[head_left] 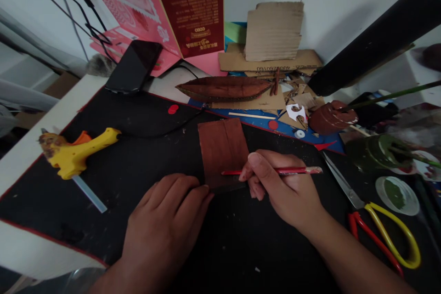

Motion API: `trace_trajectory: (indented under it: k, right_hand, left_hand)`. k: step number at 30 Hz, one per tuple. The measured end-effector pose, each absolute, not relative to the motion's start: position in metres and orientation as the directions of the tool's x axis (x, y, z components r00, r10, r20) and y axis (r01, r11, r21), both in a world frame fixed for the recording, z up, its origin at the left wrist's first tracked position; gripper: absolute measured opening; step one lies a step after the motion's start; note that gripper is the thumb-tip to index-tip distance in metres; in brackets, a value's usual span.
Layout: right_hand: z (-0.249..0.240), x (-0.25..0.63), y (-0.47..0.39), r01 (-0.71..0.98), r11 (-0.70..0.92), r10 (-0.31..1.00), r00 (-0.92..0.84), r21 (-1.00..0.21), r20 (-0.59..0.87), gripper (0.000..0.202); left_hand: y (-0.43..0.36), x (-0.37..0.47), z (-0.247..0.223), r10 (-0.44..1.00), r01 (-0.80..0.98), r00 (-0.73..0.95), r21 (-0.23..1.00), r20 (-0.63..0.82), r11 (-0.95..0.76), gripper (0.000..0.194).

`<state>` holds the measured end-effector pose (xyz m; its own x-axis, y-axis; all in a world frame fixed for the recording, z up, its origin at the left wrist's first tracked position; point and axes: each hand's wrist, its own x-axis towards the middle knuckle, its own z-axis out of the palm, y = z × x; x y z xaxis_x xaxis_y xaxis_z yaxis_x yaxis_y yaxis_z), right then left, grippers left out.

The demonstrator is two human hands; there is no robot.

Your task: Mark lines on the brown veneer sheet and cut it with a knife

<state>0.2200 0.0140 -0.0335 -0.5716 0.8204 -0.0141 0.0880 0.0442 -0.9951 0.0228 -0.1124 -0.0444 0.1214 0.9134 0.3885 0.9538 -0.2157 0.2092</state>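
The left hand point(168, 220) has bent fingers at the near-left corner of the brown card point(223, 147); with its thumb hidden, I cannot tell whether they grip. The card lies toward the far edge of the black mat point(144, 161), its near edge dim. The right hand point(287, 188) pinches a slim red tool point(292, 171), fingertips hiding the card's near-right corner.

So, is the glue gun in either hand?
No, the glue gun lies on the mat, while the right hand holds a red stick and the left hand is at the brown card.
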Motion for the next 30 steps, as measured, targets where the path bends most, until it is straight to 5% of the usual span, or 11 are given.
trace_trajectory:
  k: [30]
  right_hand:
    - [-0.0359,0.2205,0.0146,0.068,-0.036,0.824,-0.562,-0.997,-0.068,0.048]
  left_hand:
    - [-0.1126,0.0238,-0.0438,0.915,0.954,0.11,0.216,0.388,-0.207,0.01]
